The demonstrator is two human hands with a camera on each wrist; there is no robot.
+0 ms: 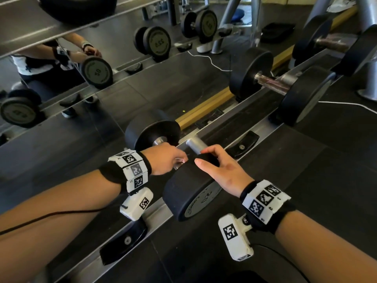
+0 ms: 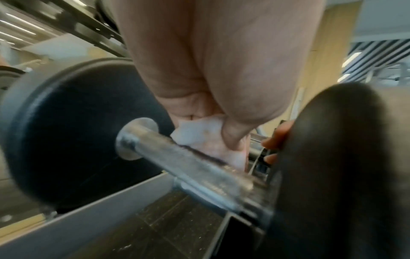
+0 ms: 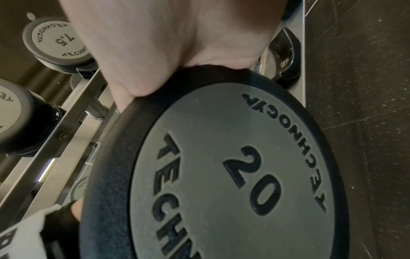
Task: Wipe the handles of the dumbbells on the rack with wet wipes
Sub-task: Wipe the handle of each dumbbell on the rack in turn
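Observation:
A black dumbbell marked 20 lies across the rack, its near head toward me and its far head beyond. My left hand reaches over the steel handle and pinches a crumpled white wet wipe against the handle's far side. In the head view that hand hides most of the handle. My right hand grips the top rim of the near head, thumb on the near side and fingers curled over the inner edge.
A larger dumbbell rests further right on the same rack rail. Black cradles sit along the rail. A mirror at left reflects the rack. A white cable runs over the dark floor.

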